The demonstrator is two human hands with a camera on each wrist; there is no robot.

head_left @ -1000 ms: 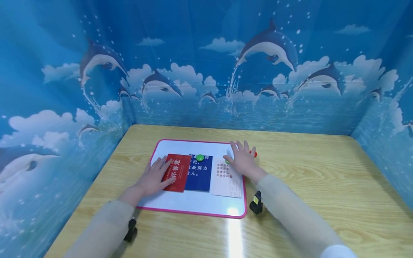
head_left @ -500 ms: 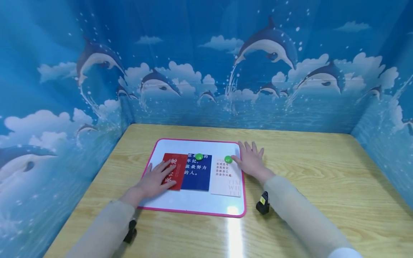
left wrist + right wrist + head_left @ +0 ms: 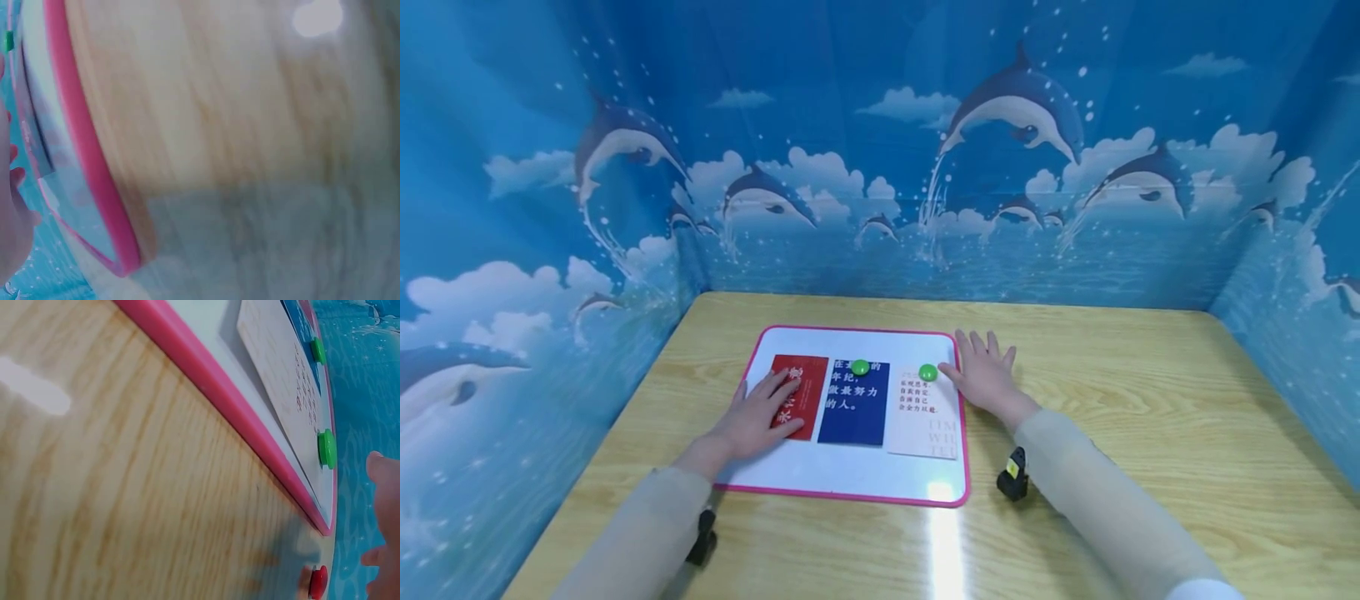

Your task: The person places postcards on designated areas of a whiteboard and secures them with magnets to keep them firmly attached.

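On a pink-edged whiteboard (image 3: 842, 483) three cards lie side by side: a red card (image 3: 811, 396), a blue card (image 3: 853, 421) and a white card (image 3: 917, 437). My left hand (image 3: 748, 425) rests on the red card's left part with fingers extended, covering some of it. A green round magnet (image 3: 860, 367) sits at the blue card's top, and a second green magnet (image 3: 327, 449) at the white card's top. My right hand (image 3: 988, 379), fingers spread and holding nothing, is at the board's upper right edge, its thumb near that second magnet.
A red magnet (image 3: 319, 582) lies on the wooden table (image 3: 1135, 417) just off the board's corner; in the head view the right hand hides it. A blue dolphin-print curtain (image 3: 850, 242) surrounds the table at the back and sides.
The red card has slid left under my left hand, straightened, and no longer overlaps the blue card. My right hand has shifted right, uncovering the white card's magnet and covering the red one.
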